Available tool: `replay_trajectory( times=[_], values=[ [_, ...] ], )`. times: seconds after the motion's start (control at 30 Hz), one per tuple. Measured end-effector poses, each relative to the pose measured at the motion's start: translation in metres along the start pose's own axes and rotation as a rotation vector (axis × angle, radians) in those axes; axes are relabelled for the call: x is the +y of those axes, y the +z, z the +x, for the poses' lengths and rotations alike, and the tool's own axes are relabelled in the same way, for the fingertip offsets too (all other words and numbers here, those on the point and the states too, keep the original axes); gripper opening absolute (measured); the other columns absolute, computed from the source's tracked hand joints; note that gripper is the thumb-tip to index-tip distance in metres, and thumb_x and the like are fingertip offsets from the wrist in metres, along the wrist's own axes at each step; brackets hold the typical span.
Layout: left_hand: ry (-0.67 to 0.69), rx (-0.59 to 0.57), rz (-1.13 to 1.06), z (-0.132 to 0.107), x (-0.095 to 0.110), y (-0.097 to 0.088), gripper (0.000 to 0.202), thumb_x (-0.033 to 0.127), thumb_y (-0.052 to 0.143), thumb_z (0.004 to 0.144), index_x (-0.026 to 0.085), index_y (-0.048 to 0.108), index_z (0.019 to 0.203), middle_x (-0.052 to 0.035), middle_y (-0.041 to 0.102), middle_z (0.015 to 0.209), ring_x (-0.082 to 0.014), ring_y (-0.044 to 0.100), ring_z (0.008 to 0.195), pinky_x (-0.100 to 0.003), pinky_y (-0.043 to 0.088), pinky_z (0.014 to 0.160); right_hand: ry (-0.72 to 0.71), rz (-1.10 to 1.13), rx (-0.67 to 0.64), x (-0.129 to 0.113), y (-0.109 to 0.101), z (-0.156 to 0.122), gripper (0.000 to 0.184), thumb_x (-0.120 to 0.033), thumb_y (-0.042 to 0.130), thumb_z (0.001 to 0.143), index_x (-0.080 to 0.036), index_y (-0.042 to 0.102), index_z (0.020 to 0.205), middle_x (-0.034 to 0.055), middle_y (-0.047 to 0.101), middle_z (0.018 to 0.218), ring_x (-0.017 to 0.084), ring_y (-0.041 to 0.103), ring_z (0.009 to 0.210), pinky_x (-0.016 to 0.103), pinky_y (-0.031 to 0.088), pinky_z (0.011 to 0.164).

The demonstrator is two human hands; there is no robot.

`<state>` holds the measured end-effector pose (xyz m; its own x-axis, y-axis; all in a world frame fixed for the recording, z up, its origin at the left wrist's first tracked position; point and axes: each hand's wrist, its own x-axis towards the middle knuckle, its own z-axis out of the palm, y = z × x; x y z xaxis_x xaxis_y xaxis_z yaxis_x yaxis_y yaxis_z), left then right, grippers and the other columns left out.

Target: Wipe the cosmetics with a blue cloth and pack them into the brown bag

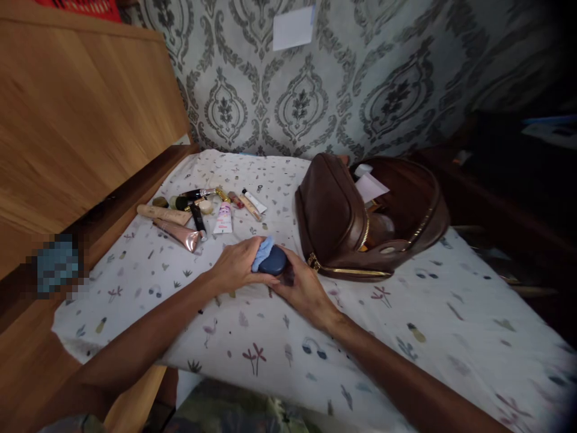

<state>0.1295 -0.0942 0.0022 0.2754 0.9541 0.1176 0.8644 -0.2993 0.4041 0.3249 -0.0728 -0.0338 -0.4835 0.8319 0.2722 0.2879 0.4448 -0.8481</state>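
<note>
Over the near middle of the patterned sheet, my two hands meet around a container with a rounded dark blue top [273, 261]. My right hand [307, 290] is closed around its side, and its lower part is mostly hidden. Closed over a light blue cloth [262, 253], my left hand [236, 264] presses it against the container's left edge. Just beyond lie a white and pink tube [223, 219], a rose-gold tube [178, 233], a beige tube [164, 214] and a black tube [198, 220]. A brown bag [331, 210] stands open to the right of my hands.
White and pink items [372, 187] show inside the bag. More small cosmetics, including a white tube [255, 201], lie behind the left hand. A wooden panel [90, 90] borders the left side. Patterned wallpaper [300, 102] with a white paper [294, 29] rises behind.
</note>
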Motion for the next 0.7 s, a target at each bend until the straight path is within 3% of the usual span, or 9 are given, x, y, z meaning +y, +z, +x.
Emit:
replay_trajectory(
  times=[0.17, 0.33, 0.53, 0.7],
  values=[
    [0.022, 0.004, 0.055, 0.000, -0.004, 0.000, 0.070, 0.073, 0.063, 0.080, 0.019, 0.048, 0.122, -0.0121, 0.069, 0.111, -0.0321, 0.069, 0.102, -0.037, 0.051, 0.080, 0.035, 0.021, 0.033, 0.000, 0.000, 0.000, 0.058, -0.036, 0.076, 0.076, -0.017, 0.058, 0.128, 0.0115, 0.070, 0.116, 0.027, 0.067, 0.101, 0.042, 0.055, 0.091],
    [0.055, 0.100, 0.055, 0.000, -0.012, 0.003, 0.058, 0.069, 0.059, 0.086, 0.019, 0.051, 0.112, -0.0070, 0.071, 0.094, -0.0267, 0.070, 0.088, -0.032, 0.048, 0.071, 0.123, 0.061, 0.092, 0.002, 0.001, 0.000, 0.058, -0.047, 0.078, 0.075, -0.016, 0.058, 0.120, 0.0097, 0.071, 0.102, 0.023, 0.067, 0.083, 0.038, 0.056, 0.077],
    [0.034, 0.192, 0.008, -0.001, -0.014, 0.001, 0.041, 0.061, 0.054, 0.092, 0.021, 0.054, 0.085, 0.0001, 0.062, 0.068, -0.0190, 0.062, 0.063, -0.027, 0.042, 0.060, 0.095, 0.022, 0.113, 0.002, 0.001, -0.002, 0.067, -0.043, 0.078, 0.076, -0.016, 0.051, 0.131, 0.0126, 0.068, 0.119, 0.026, 0.066, 0.106, 0.040, 0.054, 0.092],
    [0.073, 0.183, -0.019, -0.002, -0.013, 0.001, 0.040, 0.057, 0.057, 0.091, 0.018, 0.061, 0.098, -0.0052, 0.070, 0.082, -0.0231, 0.067, 0.075, -0.031, 0.050, 0.068, 0.080, -0.023, 0.122, -0.003, -0.001, -0.003, 0.061, -0.030, 0.082, 0.071, -0.017, 0.054, 0.124, 0.0113, 0.065, 0.119, 0.027, 0.064, 0.110, 0.040, 0.052, 0.096]
  ],
)
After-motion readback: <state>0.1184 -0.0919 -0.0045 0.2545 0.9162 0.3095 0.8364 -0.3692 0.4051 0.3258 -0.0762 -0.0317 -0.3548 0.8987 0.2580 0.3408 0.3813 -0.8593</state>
